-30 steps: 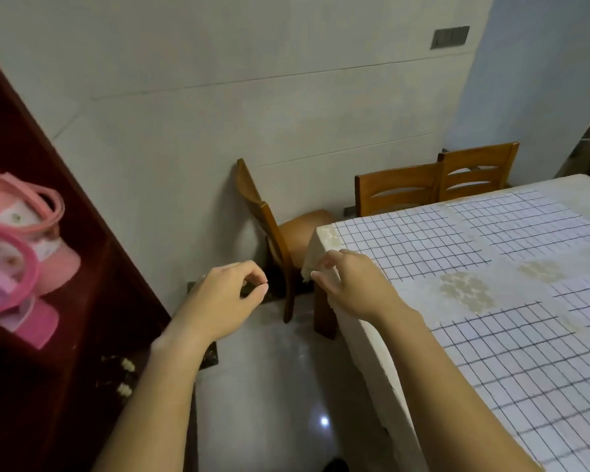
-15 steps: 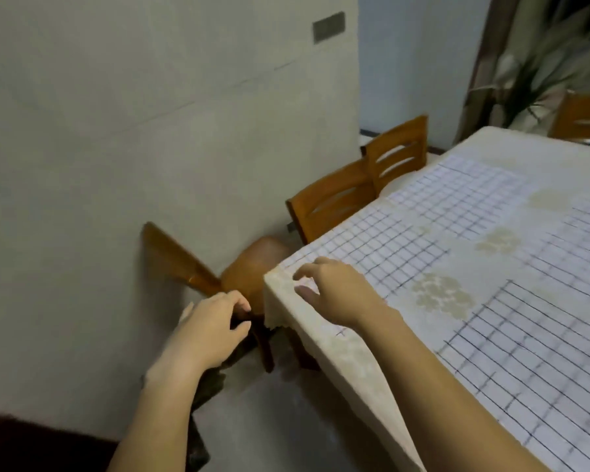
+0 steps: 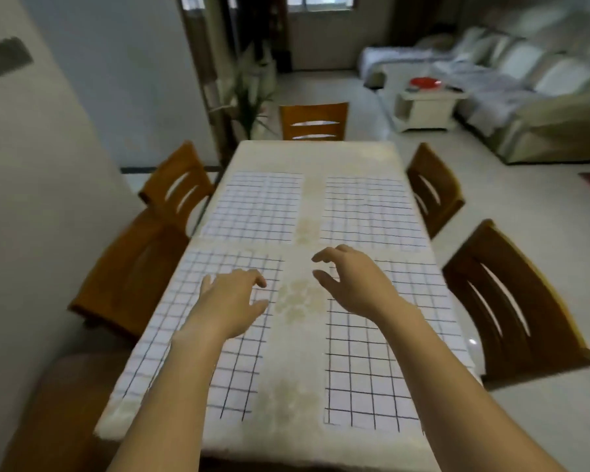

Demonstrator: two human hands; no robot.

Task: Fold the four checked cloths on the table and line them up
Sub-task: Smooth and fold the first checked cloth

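Observation:
Four white cloths with dark checks lie flat in a two-by-two grid on the cream table (image 3: 300,158). The near left cloth (image 3: 171,335) and near right cloth (image 3: 372,369) are closest to me; the far left cloth (image 3: 256,206) and far right cloth (image 3: 368,212) lie beyond. My left hand (image 3: 232,298) hovers over the near left cloth with fingers loosely spread, holding nothing. My right hand (image 3: 351,281) hangs above the inner far corner of the near right cloth, fingers bent and parted, holding nothing.
Wooden chairs stand round the table: two on the left (image 3: 133,267), two on the right (image 3: 511,301), one at the far end (image 3: 314,120). A wall runs along the left. A sofa (image 3: 525,83) and a small white table (image 3: 426,107) sit far right.
The view has swung from the table's left corner to its full length. Both hands have left the corner and now hover over the two near cloths.

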